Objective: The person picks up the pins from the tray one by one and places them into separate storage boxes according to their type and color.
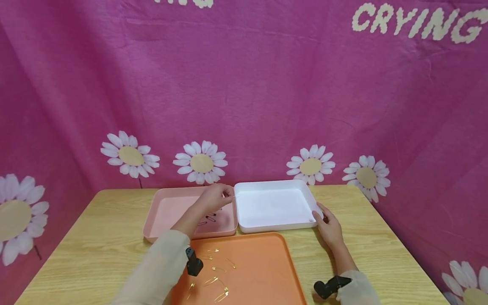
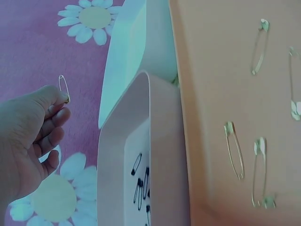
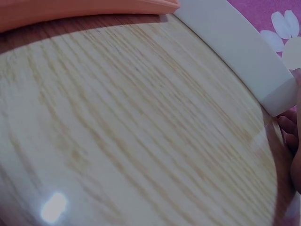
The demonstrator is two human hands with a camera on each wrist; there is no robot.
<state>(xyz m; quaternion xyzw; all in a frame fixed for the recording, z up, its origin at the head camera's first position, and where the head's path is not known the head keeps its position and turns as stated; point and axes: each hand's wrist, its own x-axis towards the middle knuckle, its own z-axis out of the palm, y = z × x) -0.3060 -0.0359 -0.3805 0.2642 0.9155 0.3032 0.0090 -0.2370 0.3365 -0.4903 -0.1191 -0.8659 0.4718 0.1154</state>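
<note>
In the head view, a magenta cloth (image 1: pixel 244 84) hangs behind the wood-grained desk (image 1: pixel 385 250) at 6 o'clock, its print showing pale lettering (image 1: pixel 417 27), "CRYING", at 2 o'clock and white-petalled daisies (image 1: pixel 472 294), one of them at 4 o'clock.

Table (image 1: pixel 385 258) (wood-grained) bearing three trays (image 1: pixel 272 207).

Daisy-printed pink cloth (image 1: pixel 244 93) hanging behind and beside a wood-grain table (image 1: pixel 375 248) marks a curtained-off booth

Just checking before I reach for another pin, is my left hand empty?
No, the left hand pinches a safety pin, which sticks up out of its grip in the left wrist view.
</note>
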